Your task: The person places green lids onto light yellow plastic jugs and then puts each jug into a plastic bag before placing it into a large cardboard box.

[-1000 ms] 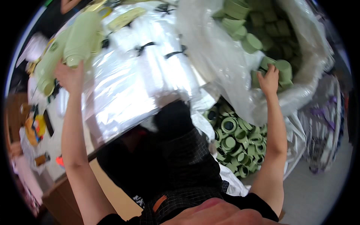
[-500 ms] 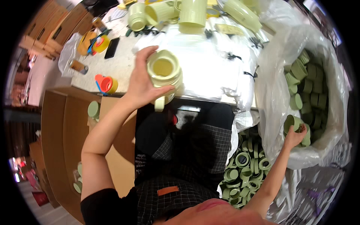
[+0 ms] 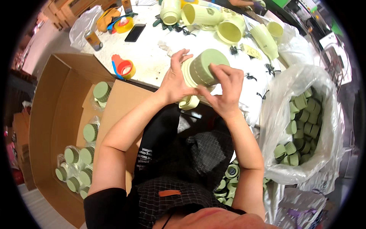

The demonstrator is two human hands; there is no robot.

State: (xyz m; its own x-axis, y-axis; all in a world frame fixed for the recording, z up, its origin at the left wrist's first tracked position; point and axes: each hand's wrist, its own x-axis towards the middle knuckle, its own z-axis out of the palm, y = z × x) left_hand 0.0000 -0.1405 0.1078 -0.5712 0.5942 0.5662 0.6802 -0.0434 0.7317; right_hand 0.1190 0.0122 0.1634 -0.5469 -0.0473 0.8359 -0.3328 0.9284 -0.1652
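Observation:
My left hand (image 3: 174, 81) is wrapped round a pale green bottle (image 3: 187, 72) with a handle, held above the table's front edge. My right hand (image 3: 227, 91) grips a darker green cup-shaped lid (image 3: 207, 65), which sits over the bottle's mouth. Whether the lid is screwed down cannot be seen. On my right, a clear plastic bag (image 3: 276, 126) holds many lids like it. Below it, partly behind my right forearm, lie smaller green lid parts (image 3: 230, 177).
An open cardboard box (image 3: 49, 133) at left holds several lidded bottles in clear wrap (image 3: 91, 131). On the table are a tape roll (image 3: 126, 68), a phone (image 3: 135, 33), a spray can (image 3: 93, 40) and pale green bottles (image 3: 202, 17). Another person's hand (image 3: 259, 7) shows at the far edge.
My right hand has come from the bag with a green lid and set it over the bottle's open mouth. The bottle has moved right, and the view has shifted.

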